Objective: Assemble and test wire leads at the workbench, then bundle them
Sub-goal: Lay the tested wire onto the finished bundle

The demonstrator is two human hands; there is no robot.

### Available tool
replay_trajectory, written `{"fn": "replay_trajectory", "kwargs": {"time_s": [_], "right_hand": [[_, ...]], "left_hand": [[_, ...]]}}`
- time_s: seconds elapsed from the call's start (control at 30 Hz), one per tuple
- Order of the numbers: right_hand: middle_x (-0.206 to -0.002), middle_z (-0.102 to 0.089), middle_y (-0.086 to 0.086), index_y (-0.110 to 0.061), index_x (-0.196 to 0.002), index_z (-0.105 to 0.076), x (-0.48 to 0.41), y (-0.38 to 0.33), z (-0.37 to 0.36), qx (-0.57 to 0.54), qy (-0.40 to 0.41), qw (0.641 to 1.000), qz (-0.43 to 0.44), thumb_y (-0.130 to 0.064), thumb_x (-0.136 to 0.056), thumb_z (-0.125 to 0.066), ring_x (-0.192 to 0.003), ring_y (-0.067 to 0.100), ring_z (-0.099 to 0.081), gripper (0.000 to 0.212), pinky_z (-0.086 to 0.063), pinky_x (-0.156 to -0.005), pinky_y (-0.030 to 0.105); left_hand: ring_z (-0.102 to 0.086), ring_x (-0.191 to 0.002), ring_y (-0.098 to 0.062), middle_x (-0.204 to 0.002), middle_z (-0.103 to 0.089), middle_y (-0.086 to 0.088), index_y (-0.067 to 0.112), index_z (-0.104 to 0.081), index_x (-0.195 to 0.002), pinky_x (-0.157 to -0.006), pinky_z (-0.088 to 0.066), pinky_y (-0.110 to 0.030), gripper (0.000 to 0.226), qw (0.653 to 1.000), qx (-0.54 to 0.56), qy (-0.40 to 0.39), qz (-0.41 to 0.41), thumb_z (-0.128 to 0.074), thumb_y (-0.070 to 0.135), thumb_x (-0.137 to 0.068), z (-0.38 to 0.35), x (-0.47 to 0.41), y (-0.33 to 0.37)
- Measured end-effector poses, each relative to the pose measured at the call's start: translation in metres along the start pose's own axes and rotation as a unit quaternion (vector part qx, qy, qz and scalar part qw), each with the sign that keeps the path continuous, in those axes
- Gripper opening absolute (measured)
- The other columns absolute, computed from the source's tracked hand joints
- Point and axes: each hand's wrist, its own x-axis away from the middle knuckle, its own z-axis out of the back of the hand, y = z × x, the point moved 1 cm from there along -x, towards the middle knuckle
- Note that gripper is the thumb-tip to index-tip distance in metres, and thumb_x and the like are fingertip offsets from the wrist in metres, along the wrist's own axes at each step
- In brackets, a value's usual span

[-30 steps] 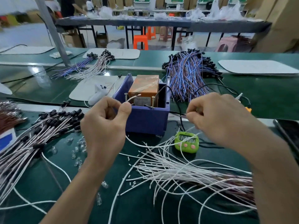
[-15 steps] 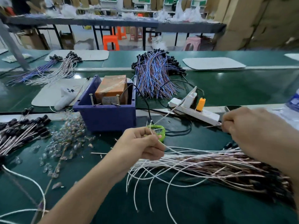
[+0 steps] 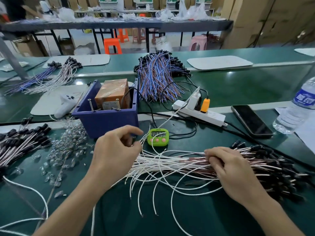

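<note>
Both have left the blue box (image 3: 105, 123) for the pile of leads (image 3: 179, 161). The right hand (image 3: 233, 171) grips its middle, and the left hand (image 3: 115, 152) curls at the white ends, grip unclear. They are probably picking the next lead.

The white wire leads (image 3: 179, 165) lie in a loose sheaf on the table (image 3: 204, 220) just in front of the green timer (image 3: 158, 137). Their bare ends fan out below it, and their black caps point right. A second heap of capped leads (image 3: 22, 143) lies far left of the timer, and the blue-and-brown leads (image 3: 156, 79) are piled behind it.
</note>
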Motion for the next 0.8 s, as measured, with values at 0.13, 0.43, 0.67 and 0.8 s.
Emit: {"fn": "replay_trajectory", "kwargs": {"time_s": [0.13, 0.43, 0.67, 0.8], "right_hand": [[-0.141, -0.045, -0.035, -0.048, -0.133, -0.055, -0.008, -0.011, 0.001, 0.004, -0.073, 0.997, 0.005, -0.073, -0.076, -0.055, -0.135, -0.017, -0.029, 0.061, -0.016, -0.109, 0.004], [-0.163, -0.013, -0.028, -0.052, -0.157, -0.004, -0.017, -0.012, -0.009, 0.152, -0.254, 0.950, 0.097, -0.090, -0.045, -0.060, -0.149, -0.003, -0.008, 0.131, -0.003, -0.120, 0.021], [-0.122, -0.054, -0.027, -0.047, -0.131, -0.061, -0.015, -0.017, -0.019, 0.113, -0.110, 0.983, 0.098, -0.069, -0.079, -0.067, -0.116, 0.005, -0.050, 0.057, -0.031, -0.097, 0.022], [-0.115, -0.056, -0.024, -0.046, -0.124, -0.060, -0.014, -0.022, -0.020, 0.127, -0.120, 0.980, 0.099, -0.065, -0.086, -0.061, -0.111, 0.005, -0.051, 0.043, -0.035, -0.096, 0.027]], "left_hand": [[-0.049, -0.123, 0.006, -0.128, -0.058, 0.031, 0.043, -0.071, -0.116, -0.107, -0.036, -0.016, 0.039, 0.977, -0.025, -0.146, -0.157, -0.064, 0.051, -0.078, -0.018, -0.003, 0.031], [-0.043, -0.138, -0.016, -0.152, -0.042, 0.010, 0.030, -0.025, -0.157, -0.115, -0.032, -0.040, 0.086, 0.885, -0.336, -0.257, -0.195, -0.044, 0.078, -0.088, -0.059, 0.016, 0.011], [-0.059, -0.110, -0.009, -0.118, -0.066, 0.016, 0.035, -0.063, -0.122, -0.101, -0.035, -0.032, 0.043, 0.912, -0.317, -0.194, -0.172, -0.045, 0.065, -0.096, -0.046, 0.011, 0.004], [-0.058, -0.108, -0.006, -0.114, -0.063, 0.019, 0.035, -0.073, -0.118, -0.093, -0.041, -0.026, 0.032, 0.942, -0.211, -0.225, -0.134, -0.058, 0.054, -0.097, -0.041, 0.009, -0.007]]}}
